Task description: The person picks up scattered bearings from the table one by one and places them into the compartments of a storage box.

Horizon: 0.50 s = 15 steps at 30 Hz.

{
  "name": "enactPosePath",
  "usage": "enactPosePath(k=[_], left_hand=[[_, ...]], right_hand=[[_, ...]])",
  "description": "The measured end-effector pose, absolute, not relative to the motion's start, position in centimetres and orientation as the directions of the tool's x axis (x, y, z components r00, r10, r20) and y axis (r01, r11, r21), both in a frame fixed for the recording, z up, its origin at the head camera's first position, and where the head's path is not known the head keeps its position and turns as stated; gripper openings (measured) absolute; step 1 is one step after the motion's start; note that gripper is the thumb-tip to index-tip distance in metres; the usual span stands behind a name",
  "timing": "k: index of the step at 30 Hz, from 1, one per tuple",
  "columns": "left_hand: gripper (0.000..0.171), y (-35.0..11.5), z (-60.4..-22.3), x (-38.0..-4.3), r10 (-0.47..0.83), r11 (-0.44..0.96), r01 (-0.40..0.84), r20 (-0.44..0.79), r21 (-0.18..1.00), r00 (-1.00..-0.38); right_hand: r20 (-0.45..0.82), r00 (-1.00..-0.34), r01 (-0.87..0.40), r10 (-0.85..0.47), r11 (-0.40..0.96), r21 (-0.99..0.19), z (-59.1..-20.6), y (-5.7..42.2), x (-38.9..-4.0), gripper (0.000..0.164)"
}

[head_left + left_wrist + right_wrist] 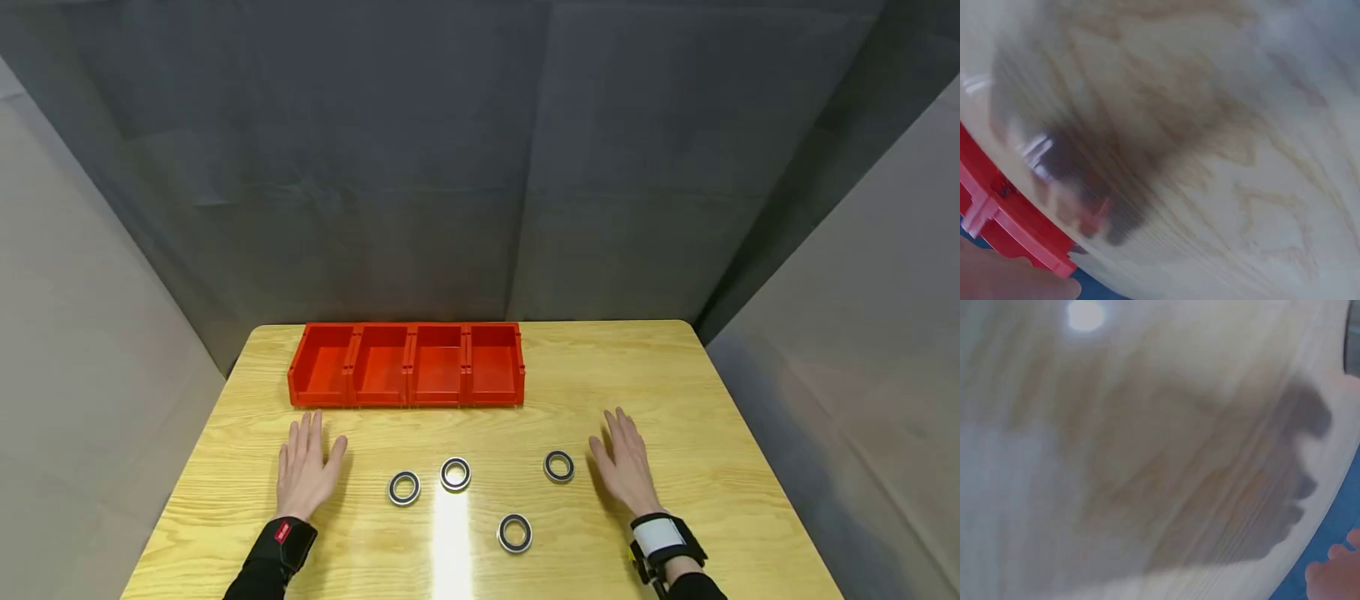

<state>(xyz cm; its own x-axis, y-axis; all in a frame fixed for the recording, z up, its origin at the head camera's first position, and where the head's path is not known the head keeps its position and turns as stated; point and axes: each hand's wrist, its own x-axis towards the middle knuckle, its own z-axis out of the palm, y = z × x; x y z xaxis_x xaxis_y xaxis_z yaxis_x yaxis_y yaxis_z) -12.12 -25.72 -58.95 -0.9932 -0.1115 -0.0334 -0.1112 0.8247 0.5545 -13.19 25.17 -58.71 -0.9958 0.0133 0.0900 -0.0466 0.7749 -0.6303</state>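
Observation:
Several ball bearings with silver rims and black seals lie flat and apart on the wooden table. In the head view, one bearing (404,503) is the closest to my left hand (306,471), which has its fingers straight and its thumb spread. My right hand (624,467) has its fingers extended to the right of another bearing (558,481). Between the hands lie a third bearing (455,488) and, nearer the front, one more bearing (514,549). Neither hand touches a bearing. Just beyond the left fingertips sits a red bin (407,400) divided into several compartments.
The light wooden table (630,367) has rounded far corners. Behind it hangs a dark grey cloth (375,167), with paler panels (97,275) on both sides. Black straps (281,542) wrap both wrists. In the left wrist view, the red bin (1029,231) shows at the lower left.

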Motion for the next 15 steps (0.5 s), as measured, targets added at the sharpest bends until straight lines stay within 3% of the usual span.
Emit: enactPosePath(k=[6,15], left_hand=[[0.080,-26.7,-57.8,-13.5,-0.151,0.728,-0.207,-0.142,0.653,-0.978],[0.077,-28.5,-56.5,-16.0,-0.205,0.517,-0.266,-0.185,0.813,-0.961]], right_hand=[[-0.068,-0.998,0.060,0.013,0.652,-0.756,-57.7,24.3,-14.7,0.063],[-0.241,-0.970,0.207,-0.021,0.441,-0.873,-56.5,22.1,-16.4,0.067]])
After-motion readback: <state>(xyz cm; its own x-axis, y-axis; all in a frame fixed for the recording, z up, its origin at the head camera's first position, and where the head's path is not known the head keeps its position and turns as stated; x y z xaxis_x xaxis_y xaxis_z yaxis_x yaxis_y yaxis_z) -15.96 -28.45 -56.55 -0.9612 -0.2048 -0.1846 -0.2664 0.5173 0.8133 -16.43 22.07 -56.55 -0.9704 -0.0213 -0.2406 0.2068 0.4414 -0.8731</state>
